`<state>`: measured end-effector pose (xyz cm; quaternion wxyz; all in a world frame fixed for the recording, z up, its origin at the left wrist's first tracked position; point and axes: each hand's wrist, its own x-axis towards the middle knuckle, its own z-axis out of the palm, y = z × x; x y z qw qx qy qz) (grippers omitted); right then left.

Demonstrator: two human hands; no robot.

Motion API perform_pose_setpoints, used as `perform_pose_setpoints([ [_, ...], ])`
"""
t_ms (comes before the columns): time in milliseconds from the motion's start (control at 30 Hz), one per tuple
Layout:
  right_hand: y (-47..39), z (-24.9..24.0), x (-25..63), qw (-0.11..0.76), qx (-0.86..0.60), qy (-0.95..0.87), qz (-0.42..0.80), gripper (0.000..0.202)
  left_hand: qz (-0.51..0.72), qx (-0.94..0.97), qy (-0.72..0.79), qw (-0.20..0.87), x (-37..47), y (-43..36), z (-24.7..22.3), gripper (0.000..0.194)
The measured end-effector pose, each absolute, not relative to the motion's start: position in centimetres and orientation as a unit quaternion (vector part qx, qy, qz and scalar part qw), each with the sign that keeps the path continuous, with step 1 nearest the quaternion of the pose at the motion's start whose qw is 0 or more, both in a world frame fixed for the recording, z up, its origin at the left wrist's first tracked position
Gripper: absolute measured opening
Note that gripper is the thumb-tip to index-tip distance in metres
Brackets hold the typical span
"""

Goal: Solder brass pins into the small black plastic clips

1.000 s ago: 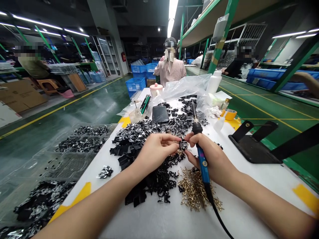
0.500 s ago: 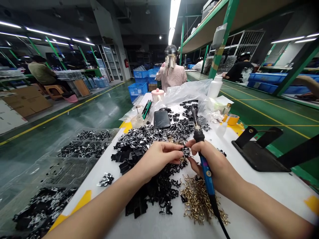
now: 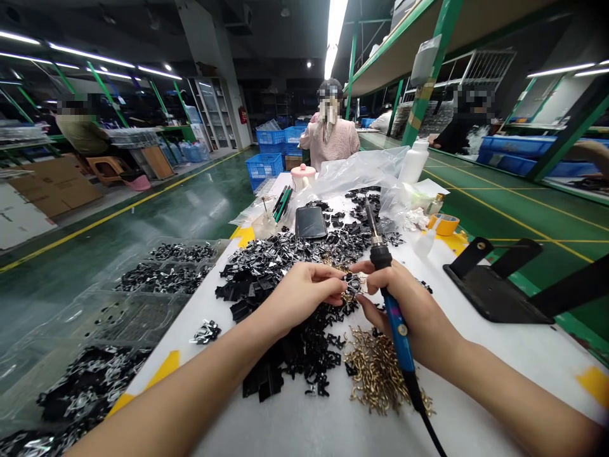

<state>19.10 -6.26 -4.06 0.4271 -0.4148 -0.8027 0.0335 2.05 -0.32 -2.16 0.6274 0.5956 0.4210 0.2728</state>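
Between my two hands is a small black-and-silver clip part (image 3: 353, 284). My left hand (image 3: 309, 293) pinches it from the left between thumb and fingertips. My right hand (image 3: 404, 298) is closed around a blue soldering iron (image 3: 396, 324), its metal tip pointing up and away from me; that hand's thumb and index fingertips are also at the clip part's right side. Below my hands lies a pile of brass-coloured curved pieces (image 3: 380, 374). A heap of black and silver small parts (image 3: 280, 254) spreads under and beyond my left hand.
A black metal stand (image 3: 499, 292) is at the right. Clear compartment trays (image 3: 137, 317) of parts stand at the left. Farther back are a phone (image 3: 311, 222), pens (image 3: 283, 203), a pink-lidded cup (image 3: 303, 176), a plastic bag (image 3: 361, 174) and yellow tape (image 3: 443, 225). A co-worker (image 3: 329, 130) sits beyond.
Both hands stay together at the clip part, with only slight finger shifts. The whole view has moved a little, and the soldering iron remains in my right hand.
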Motion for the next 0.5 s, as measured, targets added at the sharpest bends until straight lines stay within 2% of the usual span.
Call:
perform_pose_setpoints([
  [367, -6.15, -4.14, 19.02, 0.438, -0.413, -0.799, -0.007, 0.020, 0.267, 0.549, 0.405, 0.681, 2.01, -0.21, -2.17, 0.025],
  [500, -6.21, -4.21, 19.12, 0.443, -0.409, -0.797, 0.021, 0.023, 0.258, 0.554, 0.390, 0.689, 1.97, -0.28, -2.18, 0.025],
])
